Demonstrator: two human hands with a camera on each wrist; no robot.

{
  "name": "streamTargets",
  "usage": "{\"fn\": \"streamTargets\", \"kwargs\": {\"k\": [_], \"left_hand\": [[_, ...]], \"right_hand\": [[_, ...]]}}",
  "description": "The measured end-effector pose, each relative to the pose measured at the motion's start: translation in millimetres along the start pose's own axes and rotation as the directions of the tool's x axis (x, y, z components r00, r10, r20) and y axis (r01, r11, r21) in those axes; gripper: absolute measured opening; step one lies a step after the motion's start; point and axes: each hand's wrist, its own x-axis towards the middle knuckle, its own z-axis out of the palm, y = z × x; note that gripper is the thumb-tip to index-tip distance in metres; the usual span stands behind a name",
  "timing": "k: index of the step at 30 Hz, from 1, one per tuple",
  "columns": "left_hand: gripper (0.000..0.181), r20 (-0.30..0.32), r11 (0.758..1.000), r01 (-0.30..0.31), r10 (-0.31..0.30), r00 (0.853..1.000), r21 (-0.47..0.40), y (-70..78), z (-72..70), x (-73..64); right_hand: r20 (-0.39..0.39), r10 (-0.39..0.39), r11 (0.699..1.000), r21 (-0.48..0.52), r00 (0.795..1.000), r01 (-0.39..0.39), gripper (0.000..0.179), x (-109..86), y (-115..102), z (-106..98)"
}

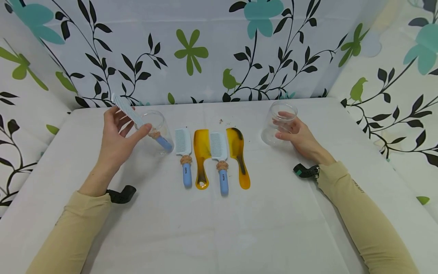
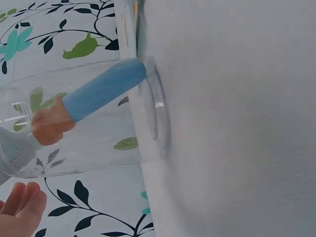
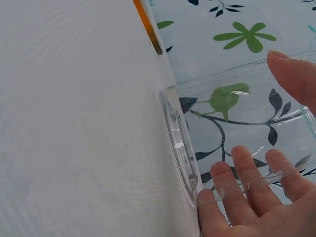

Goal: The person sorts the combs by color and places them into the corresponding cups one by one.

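A blue comb (image 1: 127, 110) with a brown figure at its neck leans inside the left clear jar (image 1: 167, 125), handle down and teeth sticking out over the rim. In the left wrist view its blue handle (image 2: 106, 89) slants through the jar. Beside the comb and the rim is my left hand (image 1: 116, 139), fingers spread and not curled round anything. My right hand (image 1: 301, 139) grips the right clear jar (image 1: 270, 133), which stands upright; the right wrist view shows the thumb on one side and the fingers (image 3: 247, 187) on the other. Nothing shows inside that jar.
Between the jars lie a blue comb (image 1: 186, 173), an amber comb (image 1: 200, 148), another blue comb (image 1: 223, 180) and another amber comb (image 1: 241, 163), in a row. Small crumbs lie behind them. A leaf-patterned cloth (image 1: 212, 83) hangs behind the white table (image 1: 219, 232).
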Motion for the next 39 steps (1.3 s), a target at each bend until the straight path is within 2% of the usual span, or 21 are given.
{"fn": "streamTargets", "kwargs": {"k": [5, 11, 18, 21, 25, 28, 32, 35, 39], "left_hand": [[0.079, -0.111, 0.998, -0.013, 0.006, 0.994, -0.061, 12.9, -3.0, -3.0], [0.07, -0.261, 0.987, -0.079, 0.041, 0.965, -0.139, 31.3, -5.3, -8.2], [0.068, -0.33, 0.955, -0.182, 0.097, 0.939, -0.235, 46.7, -6.5, -11.9], [0.068, -0.354, 0.953, -0.202, 0.113, 0.928, -0.225, 51.1, -7.0, -12.9], [0.067, -0.384, 0.954, -0.249, 0.169, 0.908, -0.169, 59.7, -5.8, -17.8], [0.068, -0.403, 0.934, -0.338, 0.267, 0.876, -0.114, 67.3, -2.0, -22.6], [0.066, -0.378, 0.895, -0.442, 0.388, 0.841, -0.064, 76.1, 7.4, -30.1], [0.065, -0.31, 0.881, -0.468, 0.426, 0.85, -0.074, 81.7, 17.5, -35.0], [0.067, -0.182, 0.888, -0.45, 0.43, 0.884, -0.09, 87.4, 31.0, -35.8]], "right_hand": [[0.003, 0.0, 1.0, 0.016, 1.0, 0.0, 0.072, -0.3, 0.9, 0.2], [0.005, -0.009, 1.0, 0.016, 1.0, 0.009, 0.07, -0.6, 1.9, -0.9], [0.019, -0.015, 1.0, 0.02, 1.0, 0.015, 0.069, -1.5, 1.6, -2.5], [0.022, -0.014, 1.0, 0.015, 1.0, 0.014, 0.069, -1.6, 1.6, -2.8], [0.02, -0.017, 1.0, 0.017, 1.0, 0.017, 0.069, -1.6, 1.7, -2.7], [0.014, -0.011, 1.0, 0.02, 1.0, 0.011, 0.07, -1.6, 1.8, -2.7], [0.011, -0.006, 1.0, 0.019, 1.0, 0.006, 0.069, -0.7, 2.6, -1.7], [0.015, -0.01, 1.0, 0.023, 1.0, 0.01, 0.069, -0.4, 2.9, -1.3], [0.013, -0.009, 1.0, 0.027, 1.0, 0.009, 0.069, -0.7, 2.9, -1.6]]}}
